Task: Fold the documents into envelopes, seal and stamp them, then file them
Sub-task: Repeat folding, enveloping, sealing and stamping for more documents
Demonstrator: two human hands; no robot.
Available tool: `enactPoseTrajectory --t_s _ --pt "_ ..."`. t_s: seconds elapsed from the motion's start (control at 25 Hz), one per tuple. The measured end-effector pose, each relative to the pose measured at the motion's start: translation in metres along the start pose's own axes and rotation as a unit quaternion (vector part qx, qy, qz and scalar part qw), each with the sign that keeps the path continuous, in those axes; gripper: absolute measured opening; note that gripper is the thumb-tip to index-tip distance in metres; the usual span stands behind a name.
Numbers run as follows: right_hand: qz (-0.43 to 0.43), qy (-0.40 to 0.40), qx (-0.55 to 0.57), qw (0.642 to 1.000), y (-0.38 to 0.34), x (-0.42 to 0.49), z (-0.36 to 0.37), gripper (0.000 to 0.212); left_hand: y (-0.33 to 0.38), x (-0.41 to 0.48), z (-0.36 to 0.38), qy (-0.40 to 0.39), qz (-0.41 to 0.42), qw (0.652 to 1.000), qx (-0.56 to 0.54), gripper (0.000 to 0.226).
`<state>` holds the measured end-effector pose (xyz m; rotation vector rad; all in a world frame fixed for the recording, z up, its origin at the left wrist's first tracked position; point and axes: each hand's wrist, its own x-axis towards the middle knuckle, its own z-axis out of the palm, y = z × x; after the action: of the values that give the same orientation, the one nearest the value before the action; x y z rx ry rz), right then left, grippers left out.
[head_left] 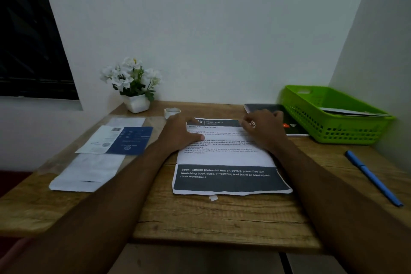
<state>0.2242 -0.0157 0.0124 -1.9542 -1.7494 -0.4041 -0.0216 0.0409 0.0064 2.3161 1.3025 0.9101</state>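
A person's left hand (180, 134) pressed flat, fingers straight, on a creased printed sheet (224, 159) that lay with its long axis pointing away from them on the grained wooden surface (200, 218). The right hand (265, 131) curled at the far edge, its grip impossible to tell. The header read "DESK / STUDY"; the dark near panel began "Book (without protective film on cover)".

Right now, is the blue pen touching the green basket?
Apart. The head view shows a strip of bare wooden desk between the top end of the blue pen and the near wall of the green basket.
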Motion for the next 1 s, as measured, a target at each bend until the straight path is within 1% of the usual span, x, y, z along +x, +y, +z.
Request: enactPoseTrajectory --t_s 0.04,0.08,0.2,0.28,0.4,0.44,0.52,0.64,0.72,0.8,0.92,1.0 --pt "0.027 -0.007 0.006 1.000 0.010 0.002 0.004 0.028 -0.001 0.002 -0.002 0.006 -0.018 1.000 -0.002 0.051" --pt "0.042 -0.033 0.007 0.999 0.018 0.003 0.007 0.033 -0.002 0.003 -0.002 0.010 -0.038 0.999 -0.010 0.052" --pt "0.025 -0.138 -0.012 0.990 0.030 0.007 0.017 0.049 -0.002 0.006 -0.001 0.011 -0.089 0.995 -0.051 0.053" --pt "0.023 -0.161 -0.017 0.987 0.028 0.009 0.020 0.059 0.000 0.007 -0.002 0.005 -0.100 0.993 -0.063 0.054" --pt "0.041 -0.148 0.017 0.988 0.027 0.008 0.020 0.060 0.000 0.007 -0.005 0.005 -0.102 0.991 -0.083 0.057" --pt "0.050 -0.132 0.044 0.989 0.027 0.007 0.019 0.057 -0.001 0.007 -0.004 0.005 -0.103 0.991 -0.087 0.057" --pt "0.062 -0.082 0.135 0.985 0.027 0.006 0.016 0.054 -0.001 0.006 -0.004 0.004 -0.108 0.990 -0.090 0.059" --pt "0.069 -0.040 0.298 0.951 0.027 0.003 0.010 0.063 -0.002 0.008 -0.003 0.007 -0.120 0.988 -0.100 0.066" --pt "0.071 -0.038 0.350 0.933 0.028 -0.001 0.006 0.069 -0.004 0.008 -0.002 0.001 -0.127 0.985 -0.114 0.076" --pt "0.069 -0.039 0.330 0.941 0.027 -0.002 0.005 0.064 -0.003 0.007 -0.003 -0.005 -0.134 0.982 -0.134 0.081" --pt "0.058 -0.057 0.271 0.959 0.026 -0.002 0.005 0.037 -0.002 0.005 -0.004 0.008 -0.139 0.978 -0.158 0.085" --pt "0.058 -0.070 0.248 0.965 0.025 -0.004 0.003 0.023 -0.001 0.004 -0.005 0.023 -0.137 0.979 -0.150 0.081"
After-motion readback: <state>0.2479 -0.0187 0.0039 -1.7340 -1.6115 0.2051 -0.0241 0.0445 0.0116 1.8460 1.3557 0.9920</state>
